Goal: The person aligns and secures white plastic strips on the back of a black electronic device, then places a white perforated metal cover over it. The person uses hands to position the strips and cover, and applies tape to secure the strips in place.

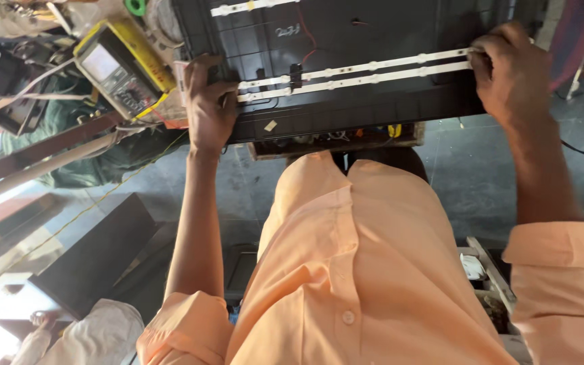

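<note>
Currently both hands, left hand (pixel 209 101) and right hand (pixel 514 71), fingers pinching ends of light strips (pixel 356 74) on black panel (pixel 373 108) (uneven lift could snap them).

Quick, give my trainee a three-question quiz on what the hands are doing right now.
1. True or false: both hands touch the two white light strips.
2. What lies left of the left hand? A) yellow multimeter B) hammer C) cup
3. Which hand grips the strips' end near the black panel edge on the right?

Key: 1 true; 2 A; 3 the right hand.
</note>
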